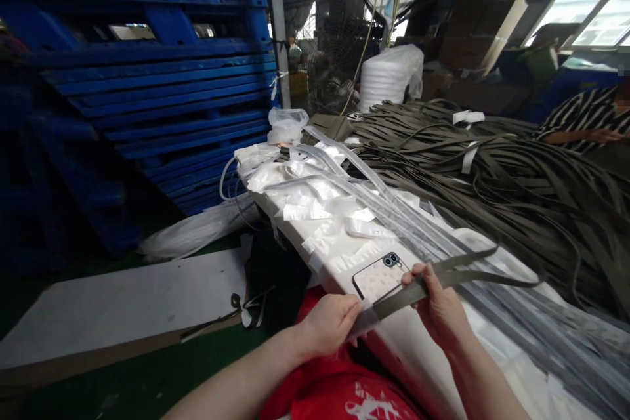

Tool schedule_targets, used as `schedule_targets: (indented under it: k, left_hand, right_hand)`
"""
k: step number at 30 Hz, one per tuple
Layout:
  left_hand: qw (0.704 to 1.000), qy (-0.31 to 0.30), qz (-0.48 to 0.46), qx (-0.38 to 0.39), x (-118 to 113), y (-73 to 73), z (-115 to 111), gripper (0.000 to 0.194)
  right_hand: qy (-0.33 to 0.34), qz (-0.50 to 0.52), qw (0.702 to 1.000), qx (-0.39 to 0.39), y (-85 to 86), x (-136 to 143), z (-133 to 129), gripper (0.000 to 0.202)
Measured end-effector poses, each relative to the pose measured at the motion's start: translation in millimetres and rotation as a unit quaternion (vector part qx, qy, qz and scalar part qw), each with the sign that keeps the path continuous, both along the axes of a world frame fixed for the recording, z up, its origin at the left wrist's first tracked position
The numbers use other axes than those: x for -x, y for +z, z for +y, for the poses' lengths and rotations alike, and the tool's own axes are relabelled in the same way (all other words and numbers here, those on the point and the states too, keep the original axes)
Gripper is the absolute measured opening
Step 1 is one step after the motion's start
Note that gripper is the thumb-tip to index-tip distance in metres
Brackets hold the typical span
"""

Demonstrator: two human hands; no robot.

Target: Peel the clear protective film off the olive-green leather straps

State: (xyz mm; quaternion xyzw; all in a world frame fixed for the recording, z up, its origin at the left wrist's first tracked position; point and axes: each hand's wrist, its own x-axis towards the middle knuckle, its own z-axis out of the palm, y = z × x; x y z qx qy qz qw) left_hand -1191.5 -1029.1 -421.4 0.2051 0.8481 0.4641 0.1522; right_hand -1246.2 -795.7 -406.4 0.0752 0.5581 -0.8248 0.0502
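Note:
My left hand pinches the near end of a flat grey-green strap. My right hand grips the same strap a little further along, fingers curled over it. The strap runs off to the right over the white table. A phone with a pale patterned case lies face down on the table just beyond my hands. Long clear plastic sleeves lie along the table beside it.
A big heap of the same dark straps covers the right side. Small white plastic bags litter the far table end. Blue pallets stand stacked at left. Another person's striped sleeve shows at far right. A white foam roll stands behind.

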Motion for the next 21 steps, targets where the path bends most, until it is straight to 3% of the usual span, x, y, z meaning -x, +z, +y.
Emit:
schedule_targets:
  k: [4, 7, 11, 15, 21]
  left_hand:
    - [1.0, 0.012, 0.01, 0.016, 6.1, 12.5, 14.5, 0.046]
    - [0.997, 0.027, 0.051, 0.051, 7.9, 13.5, 28.2, 0.041]
    - [0.991, 0.034, 0.086, 0.099, 5.3, 6.1, 31.1, 0.036]
    - [0.997, -0.001, 0.02, 0.072, 5.4, 4.6, 24.4, 0.041]
    - [0.99, 0.015, 0.102, 0.097, 19.8, 20.9, 33.0, 0.036]
  right_hand:
    - [0.022, 0.037, 0.998, -0.048, -15.3, -12.1, -22.8, 0.045]
    - [0.023, 0.027, 0.997, -0.065, -22.0, -17.7, -32.4, 0.047]
    - [-0.025, 0.008, 0.999, -0.023, -12.2, -5.4, -7.7, 0.052]
    - [-0.06, 0.015, 0.998, -0.004, -1.5, 7.5, 17.8, 0.052]
    - [0.043, 0.087, 0.985, -0.143, -15.3, -21.9, -28.2, 0.051]
